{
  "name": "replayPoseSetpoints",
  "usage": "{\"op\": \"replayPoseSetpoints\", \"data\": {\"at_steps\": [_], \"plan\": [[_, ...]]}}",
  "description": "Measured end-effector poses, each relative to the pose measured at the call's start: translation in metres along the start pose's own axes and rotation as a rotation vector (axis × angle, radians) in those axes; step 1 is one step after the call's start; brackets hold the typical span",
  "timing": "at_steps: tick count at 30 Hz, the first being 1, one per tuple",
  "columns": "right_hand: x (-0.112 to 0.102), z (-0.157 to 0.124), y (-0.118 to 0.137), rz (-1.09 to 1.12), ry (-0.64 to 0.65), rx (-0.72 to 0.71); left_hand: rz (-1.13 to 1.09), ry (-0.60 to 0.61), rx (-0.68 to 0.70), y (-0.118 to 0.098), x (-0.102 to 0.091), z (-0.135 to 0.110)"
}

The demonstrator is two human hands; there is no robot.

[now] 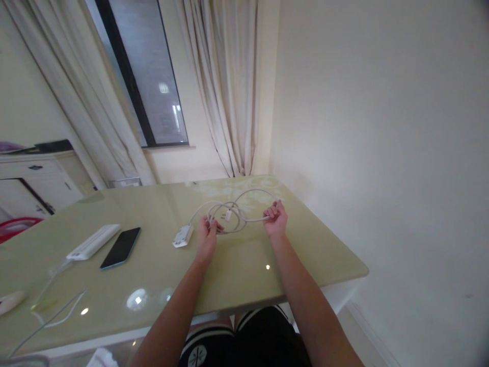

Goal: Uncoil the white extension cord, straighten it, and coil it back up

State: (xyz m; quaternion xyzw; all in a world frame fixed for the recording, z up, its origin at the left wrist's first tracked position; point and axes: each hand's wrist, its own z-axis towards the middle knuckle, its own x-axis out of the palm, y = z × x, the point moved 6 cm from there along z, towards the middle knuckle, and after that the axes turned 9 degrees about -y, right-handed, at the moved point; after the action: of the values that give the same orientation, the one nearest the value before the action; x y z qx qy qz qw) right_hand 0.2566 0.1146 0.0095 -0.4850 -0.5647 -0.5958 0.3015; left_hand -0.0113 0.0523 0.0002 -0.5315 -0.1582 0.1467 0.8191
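A white extension cord lies in loose loops over the table between my hands. My left hand is closed around the left side of the coiled loops. On the right, my right hand grips a single stretch of the same cord, its fingers curled. The cord's white socket block rests on the table just left of my left hand. Its plug shows among the loops, prongs pointing left.
A black-screened phone and a long white power strip lie on the glossy table at left. A grey cable and a white mouse-like object are nearer the left edge. A wall borders the right side.
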Motion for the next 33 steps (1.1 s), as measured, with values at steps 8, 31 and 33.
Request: {"op": "replayPoseSetpoints", "data": {"at_steps": [8, 31, 33], "plan": [[-0.001, -0.001, 0.018, 0.041, -0.008, -0.034, -0.006, -0.156, -0.005, 0.000, -0.009, 0.006], [0.007, -0.009, -0.006, -0.279, -0.002, -0.223, 0.279, 0.210, 0.118, -0.013, 0.012, -0.016], [0.001, -0.003, 0.005, -0.162, -0.064, -0.173, 0.214, 0.164, 0.063, -0.013, 0.011, -0.010]]}}
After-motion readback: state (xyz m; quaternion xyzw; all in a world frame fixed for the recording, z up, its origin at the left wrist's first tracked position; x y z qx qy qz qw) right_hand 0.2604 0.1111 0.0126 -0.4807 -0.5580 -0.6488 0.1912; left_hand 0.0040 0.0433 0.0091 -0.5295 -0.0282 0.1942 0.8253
